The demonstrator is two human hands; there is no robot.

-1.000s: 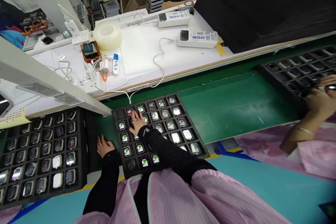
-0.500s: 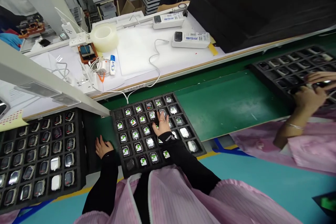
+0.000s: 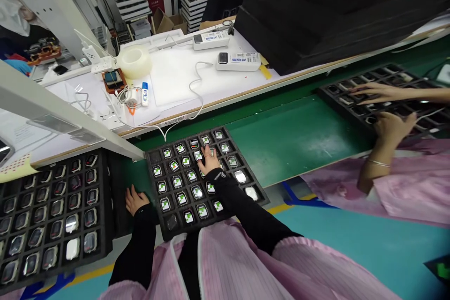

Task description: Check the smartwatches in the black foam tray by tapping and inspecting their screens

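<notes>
We see a black tray (image 3: 153, 156) lying flat, slightly askew, on the green counter (image 3: 288, 136); most pockets hold square watches (image 3: 176, 181), faces up, many showing green and white.

A matt, slightly rough, foam-like finish is shown by the dark grey gridded tray (image 3: 153, 156), in which square watch-like units (image 3: 181, 198) are faced with glossy screens. A smooth, faint sheen is carried by the flat green work surface (image 3: 284, 131). Long black sleeves (image 3: 244, 207) are made of matt cloth, the striped pink garment (image 3: 239, 262) of thin, creased cloth.
</notes>
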